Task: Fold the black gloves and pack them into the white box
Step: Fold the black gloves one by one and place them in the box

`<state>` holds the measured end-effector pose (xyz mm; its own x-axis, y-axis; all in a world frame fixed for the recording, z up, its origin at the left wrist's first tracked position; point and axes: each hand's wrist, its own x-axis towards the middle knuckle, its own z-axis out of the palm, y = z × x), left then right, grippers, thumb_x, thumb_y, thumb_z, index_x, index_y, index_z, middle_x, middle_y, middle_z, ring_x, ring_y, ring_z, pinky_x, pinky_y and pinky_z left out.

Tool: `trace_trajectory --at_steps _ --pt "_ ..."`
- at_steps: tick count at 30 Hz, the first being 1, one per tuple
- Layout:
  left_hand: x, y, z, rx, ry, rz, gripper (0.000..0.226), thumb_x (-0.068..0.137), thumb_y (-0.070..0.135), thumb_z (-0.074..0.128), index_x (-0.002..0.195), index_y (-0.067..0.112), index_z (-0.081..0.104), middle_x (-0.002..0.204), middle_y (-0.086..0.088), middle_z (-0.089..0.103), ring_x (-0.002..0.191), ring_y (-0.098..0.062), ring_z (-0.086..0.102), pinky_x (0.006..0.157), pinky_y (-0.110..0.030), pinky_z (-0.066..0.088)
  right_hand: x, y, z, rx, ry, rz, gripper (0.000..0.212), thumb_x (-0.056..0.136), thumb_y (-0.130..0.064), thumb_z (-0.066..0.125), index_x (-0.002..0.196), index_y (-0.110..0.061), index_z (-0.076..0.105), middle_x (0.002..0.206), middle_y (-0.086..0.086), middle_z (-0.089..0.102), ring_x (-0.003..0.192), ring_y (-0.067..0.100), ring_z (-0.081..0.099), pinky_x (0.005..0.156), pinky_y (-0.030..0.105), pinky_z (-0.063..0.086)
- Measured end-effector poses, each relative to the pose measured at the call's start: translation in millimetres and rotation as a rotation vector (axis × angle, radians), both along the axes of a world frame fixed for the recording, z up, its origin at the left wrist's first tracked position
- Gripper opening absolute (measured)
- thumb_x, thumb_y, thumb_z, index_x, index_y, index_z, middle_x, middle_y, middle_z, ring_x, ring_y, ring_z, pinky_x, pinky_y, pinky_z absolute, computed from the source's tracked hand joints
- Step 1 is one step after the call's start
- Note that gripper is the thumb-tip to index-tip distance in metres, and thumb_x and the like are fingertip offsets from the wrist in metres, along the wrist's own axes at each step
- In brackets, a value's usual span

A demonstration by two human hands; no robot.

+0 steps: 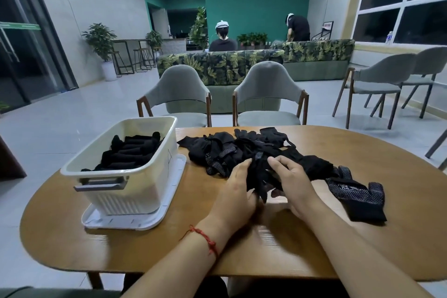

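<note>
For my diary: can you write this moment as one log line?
left hand: grips black glove | right hand: grips it too | white box: partly filled | glove pile: unfolded

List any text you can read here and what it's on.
No text is legible.
Black glove at the right: white printed characters, too blurred.
White box: only a triangle outline, no words.
Far sign stand: too small.
Green door strip: too small.
</note>
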<state>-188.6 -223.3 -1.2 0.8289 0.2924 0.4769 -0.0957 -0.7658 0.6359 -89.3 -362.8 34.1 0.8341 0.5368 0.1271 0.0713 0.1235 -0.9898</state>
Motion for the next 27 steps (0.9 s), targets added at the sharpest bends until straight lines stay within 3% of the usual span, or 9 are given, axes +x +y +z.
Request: trace_trajectory --at_steps 2,5,8,10,13,16,20,24,27 --pt "-6 4 1 -0.112 -0.001 -0.050 0.077 0.092 0.017 0.074 0.158 0.027 0.036 0.152 0.006 0.051 0.139 -0.002 0.049 0.117 -0.025 0.041 3 -1 -1 0.027 0.035 -0.012 0.028 0.106 -0.033 0.065 0.084 -0.017 0.070 0.082 0.012 0.072 0.073 0.026 0.071 0.061 0.036 0.053" --pt "-14 16 6 -0.438 0.074 -0.202 0.076 0.085 0.030 0.087 0.149 0.037 0.047 0.135 0.005 0.063 0.123 -0.007 0.064 0.105 -0.025 0.052 16 -6 -8 0.049 0.091 -0.004 0.020 0.101 -0.032 0.074 0.093 -0.014 0.076 0.088 0.013 0.072 0.086 0.030 0.070 0.076 0.042 0.054" --pt "-12 23 7 -0.678 0.044 -0.179 0.049 0.090 0.021 0.084 0.134 0.027 0.061 0.106 0.000 0.067 0.092 -0.008 0.066 0.081 -0.021 0.053 25 -7 -15 0.027 0.143 0.003 0.013 0.098 -0.027 0.077 0.103 -0.014 0.079 0.099 0.016 0.078 0.090 0.032 0.073 0.074 0.042 0.057" --pt "-11 25 5 -0.617 0.033 -0.081 0.038 0.092 0.013 0.079 0.125 0.025 0.063 0.094 0.000 0.066 0.074 -0.007 0.058 0.071 -0.020 0.049 28 -8 -18 -0.029 0.049 -0.113 0.006 0.101 -0.021 0.074 0.105 -0.019 0.078 0.103 0.010 0.080 0.089 0.025 0.078 0.074 0.039 0.059" --pt "-12 24 1 -0.449 0.040 0.017 0.032 0.090 0.011 0.075 0.113 0.030 0.063 0.092 0.005 0.071 0.064 -0.008 0.054 0.069 -0.023 0.050 42 -18 -27 -0.355 -0.355 -0.397 0.016 0.101 -0.013 0.066 0.102 -0.028 0.073 0.101 -0.008 0.074 0.094 0.015 0.072 0.079 0.033 0.057" --pt "-14 19 1 -0.265 0.044 0.051 0.025 0.091 0.013 0.073 0.103 0.032 0.063 0.093 0.009 0.070 0.071 -0.006 0.060 0.073 -0.023 0.053 54 -26 -34 -0.616 -0.580 -0.510 0.033 0.093 -0.002 0.061 0.104 -0.030 0.074 0.116 -0.006 0.069 0.115 0.024 0.058 0.094 0.042 0.051" --pt "-18 15 -3 -0.016 0.036 -0.015 0.015 0.089 0.025 0.073 0.101 0.033 0.067 0.106 0.015 0.061 0.096 -0.006 0.059 0.087 -0.022 0.051 53 -29 -35 -0.933 -0.632 -0.509 0.032 0.098 -0.024 0.066 0.126 -0.039 0.070 0.138 -0.013 0.063 0.130 0.026 0.046 0.103 0.042 0.041" --pt "-27 16 -9 0.219 0.163 -0.038 0.037 0.090 0.023 0.058 0.122 0.036 0.072 0.134 0.020 0.059 0.133 -0.002 0.046 0.116 -0.027 0.037 57 -28 -36 -1.021 -0.590 -0.479 0.045 0.099 -0.016 0.053 0.139 -0.035 0.064 0.138 -0.007 0.064 0.129 0.029 0.046 0.099 0.042 0.041" --pt "-33 11 -2 0.274 0.292 -0.063 0.055 0.089 0.026 0.046 0.139 0.037 0.064 0.154 0.017 0.050 0.150 -0.004 0.033 0.126 -0.035 0.025 64 -32 -38 -1.018 -0.616 -0.527 0.036 0.103 -0.021 0.054 0.136 -0.029 0.068 0.131 0.001 0.067 0.124 0.033 0.049 0.096 0.044 0.047"
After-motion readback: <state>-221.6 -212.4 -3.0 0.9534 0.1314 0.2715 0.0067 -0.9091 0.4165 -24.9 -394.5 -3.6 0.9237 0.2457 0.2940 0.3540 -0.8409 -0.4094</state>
